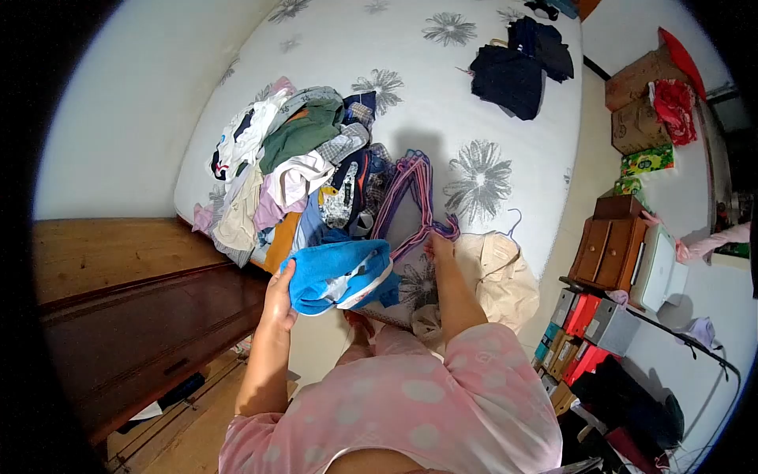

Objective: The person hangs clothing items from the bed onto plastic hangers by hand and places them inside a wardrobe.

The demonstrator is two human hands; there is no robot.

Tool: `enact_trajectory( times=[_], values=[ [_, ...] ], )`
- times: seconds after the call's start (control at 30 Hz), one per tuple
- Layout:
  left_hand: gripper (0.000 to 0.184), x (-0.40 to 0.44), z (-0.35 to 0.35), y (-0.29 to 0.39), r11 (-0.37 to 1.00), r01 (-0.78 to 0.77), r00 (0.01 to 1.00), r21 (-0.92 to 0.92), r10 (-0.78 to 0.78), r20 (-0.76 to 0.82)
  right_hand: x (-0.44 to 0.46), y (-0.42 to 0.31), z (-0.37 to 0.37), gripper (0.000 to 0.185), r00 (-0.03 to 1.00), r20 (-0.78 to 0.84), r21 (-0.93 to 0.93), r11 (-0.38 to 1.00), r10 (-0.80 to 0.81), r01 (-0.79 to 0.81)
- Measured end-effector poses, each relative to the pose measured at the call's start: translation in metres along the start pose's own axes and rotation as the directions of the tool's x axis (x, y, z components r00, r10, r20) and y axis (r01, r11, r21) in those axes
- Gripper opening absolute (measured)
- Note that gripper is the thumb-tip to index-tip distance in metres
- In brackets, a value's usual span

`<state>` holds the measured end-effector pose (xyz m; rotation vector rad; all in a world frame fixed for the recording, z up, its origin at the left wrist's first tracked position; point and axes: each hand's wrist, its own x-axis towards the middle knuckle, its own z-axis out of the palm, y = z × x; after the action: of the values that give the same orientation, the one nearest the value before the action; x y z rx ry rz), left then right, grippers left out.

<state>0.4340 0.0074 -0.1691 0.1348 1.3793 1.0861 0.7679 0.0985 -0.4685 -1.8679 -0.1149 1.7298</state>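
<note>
My left hand (280, 296) is closed on the left edge of a bright blue garment (328, 272) with a white and grey patch; its exact kind does not show. The garment hangs bunched up just in front of my body. My right hand (439, 246) is at the near end of a bundle of pink and purple clothes hangers (422, 189) on the bed, its fingers closed around them. Close by on the right lies a beige garment (497, 272) with a hanger hook (515, 225) sticking out of its top.
A large heap of mixed clothes (304, 150) covers the bed's left side. Dark folded clothes (509, 79) lie at the far right of the flower-patterned bed (410, 63). A wooden headboard (134, 300) stands at left; boxes (639, 118) and a small cabinet (608, 249) line the right.
</note>
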Motion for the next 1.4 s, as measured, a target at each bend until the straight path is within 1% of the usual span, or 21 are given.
enact_trajectory(
  times=[0.1, 0.2, 0.3, 0.4, 0.5, 0.57, 0.63, 0.73, 0.8, 0.83, 0.87, 0.93, 1.03, 1.07, 1.13, 1.17, 1.2, 1.23, 1.3, 1.37, 1.4],
  values=[
    [0.040, 0.000, 0.003, -0.002, 1.000, 0.030, 0.999, -0.003, -0.030, -0.030, 0.019, 0.013, 0.010, 0.023, 0.993, 0.034, -0.095, 0.988, -0.117, 0.120],
    [0.040, 0.000, 0.007, -0.004, 0.999, 0.048, 0.999, 0.016, -0.048, -0.014, 0.038, 0.027, 0.013, 0.019, 0.979, 0.013, -0.095, 0.974, -0.204, 0.204],
    [0.039, -0.001, 0.006, -0.002, 0.999, 0.030, 1.000, 0.022, -0.031, 0.005, 0.037, 0.029, 0.018, 0.020, 0.931, -0.098, -0.316, 0.898, -0.353, 0.307],
    [0.037, -0.002, -0.001, -0.005, 1.000, 0.014, 1.000, -0.001, -0.014, 0.024, -0.003, 0.010, 0.022, 0.027, 0.840, -0.218, -0.670, 0.702, -0.497, 0.242],
    [0.036, -0.009, -0.006, -0.003, 1.000, 0.014, 1.000, -0.010, -0.013, 0.012, -0.035, -0.014, 0.021, 0.035, 0.874, -0.166, -0.807, 0.572, -0.457, 0.146],
    [0.035, -0.015, -0.009, -0.001, 1.000, 0.010, 1.000, 0.001, -0.010, -0.002, -0.033, -0.009, 0.022, 0.034, 0.800, -0.209, -0.789, 0.580, -0.563, 0.202],
    [0.036, -0.020, -0.015, 0.001, 1.000, 0.001, 1.000, -0.013, -0.001, 0.017, -0.022, 0.000, 0.023, 0.034, 0.712, -0.256, -0.775, 0.579, -0.654, 0.254],
    [0.037, -0.025, -0.026, 0.000, 0.999, -0.015, 1.000, -0.033, 0.016, 0.025, 0.018, 0.013, 0.031, 0.027, 0.747, -0.238, -0.554, 0.719, -0.621, 0.421],
    [0.039, -0.030, -0.029, 0.003, 0.999, -0.023, 0.999, -0.041, 0.025, 0.029, 0.017, 0.009, 0.039, 0.017, 0.868, -0.102, -0.266, 0.854, -0.485, 0.446],
    [0.039, -0.031, -0.031, 0.004, 0.998, -0.028, 0.999, -0.049, 0.030, 0.039, 0.004, 0.001, 0.047, 0.013, 0.904, -0.012, -0.113, 0.899, -0.427, 0.423],
    [0.040, -0.031, -0.034, 0.003, 0.998, -0.035, 0.998, -0.057, 0.038, 0.050, -0.011, -0.004, 0.056, 0.011, 0.901, 0.051, 0.032, 0.902, -0.431, 0.430],
    [0.041, -0.036, -0.039, 0.005, 0.997, -0.043, 0.995, -0.062, 0.048, 0.085, -0.076, -0.022, 0.074, 0.011, 0.873, 0.172, 0.317, 0.865, -0.456, 0.389],
    [0.043, -0.044, -0.045, 0.010, 0.996, -0.067, 0.987, -0.059, 0.075, 0.142, -0.113, -0.032, 0.086, 0.017, 0.726, 0.346, 0.373, 0.797, -0.594, 0.475],
    [0.044, -0.045, -0.048, 0.010, 0.995, -0.085, 0.985, -0.061, 0.093, 0.148, -0.136, -0.039, 0.087, 0.011, 0.747, 0.342, 0.325, 0.818, -0.570, 0.475],
    [0.046, -0.049, -0.056, 0.013, 0.991, -0.110, 0.974, -0.074, 0.123, 0.191, -0.174, -0.045, 0.082, 0.010, 0.662, 0.393, 0.270, 0.768, -0.638, 0.580],
    [0.046, -0.054, -0.058, 0.015, 0.988, -0.133, 0.973, -0.073, 0.145, 0.182, -0.193, -0.045, 0.078, 0.011, 0.617, 0.417, 0.243, 0.736, -0.667, 0.632],
    [0.046, -0.058, -0.058, 0.019, 0.985, -0.155, 0.971, -0.072, 0.166, 0.174, -0.224, -0.046, 0.079, 0.018, 0.647, 0.296, 0.056, 0.689, -0.703, 0.723],
    [0.046, -0.063, -0.061, 0.024, 0.981, -0.179, 0.968, -0.071, 0.189, 0.167, -0.238, -0.043, 0.072, 0.021, 0.478, 0.236, -0.094, 0.469, -0.846, 0.878],
    [0.046, -0.061, -0.072, 0.029, 0.972, -0.207, 0.946, -0.108, 0.227, 0.229, -0.272, -0.034, 0.056, 0.022, 0.346, 0.208, -0.165, 0.316, -0.915, 0.934],
    [0.045, -0.065, -0.080, 0.034, 0.963, -0.220, 0.929, -0.157, 0.256, 0.267, -0.337, -0.025, 0.039, 0.020, 0.321, 0.195, -0.312, 0.251, -0.927, 0.916],
    [0.047, -0.073, -0.080, 0.040, 0.970, -0.196, 0.943, -0.144, 0.226, 0.245, -0.365, -0.017, 0.032, 0.019, 0.309, 0.189, -0.383, 0.220, -0.932, 0.897]
  ],
)
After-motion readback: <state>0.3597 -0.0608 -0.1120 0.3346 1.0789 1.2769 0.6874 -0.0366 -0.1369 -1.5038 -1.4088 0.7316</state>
